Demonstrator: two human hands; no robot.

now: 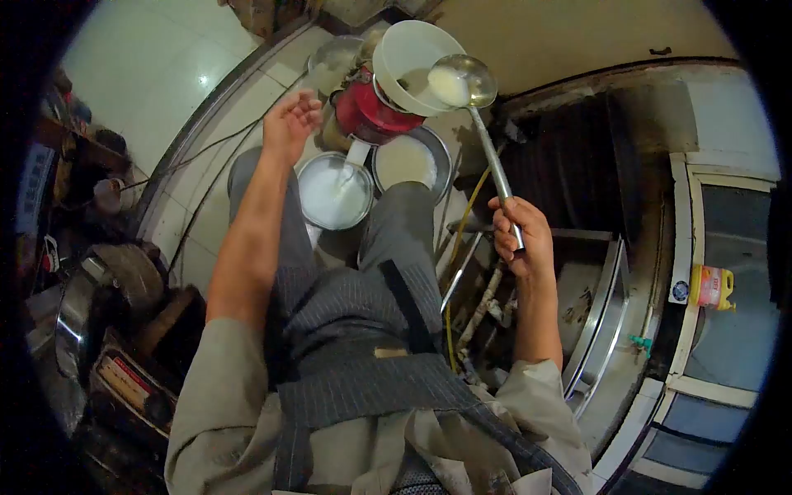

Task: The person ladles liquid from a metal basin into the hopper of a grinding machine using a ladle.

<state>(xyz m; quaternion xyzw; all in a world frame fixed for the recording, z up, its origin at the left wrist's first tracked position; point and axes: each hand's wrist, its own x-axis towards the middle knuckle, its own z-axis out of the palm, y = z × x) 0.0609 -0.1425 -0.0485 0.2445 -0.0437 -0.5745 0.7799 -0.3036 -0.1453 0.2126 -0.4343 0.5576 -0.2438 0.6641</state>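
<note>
My right hand (523,235) is wrapped round the handle of a long metal ladle (487,140). The ladle's bowl, with whitish liquid in it, is over the rim of a white plastic bowl (404,49). That bowl sits on top of a red machine (367,111). From the machine a pale spout (357,153) reaches over a metal pot (334,191) of frothy white liquid. Beside it, a second metal pot (406,161) holds cream-coloured liquid. My left hand (293,120) is raised left of the machine, fingers curled, touching nothing visible.
A metal-framed sink (606,305) and a yellow hose (466,219) are on the right. Farther right, a yellow bottle (713,287) stands by a window-like frame. Dark clutter and a round metal vessel (78,309) lie at the left. A cable crosses the tiled floor.
</note>
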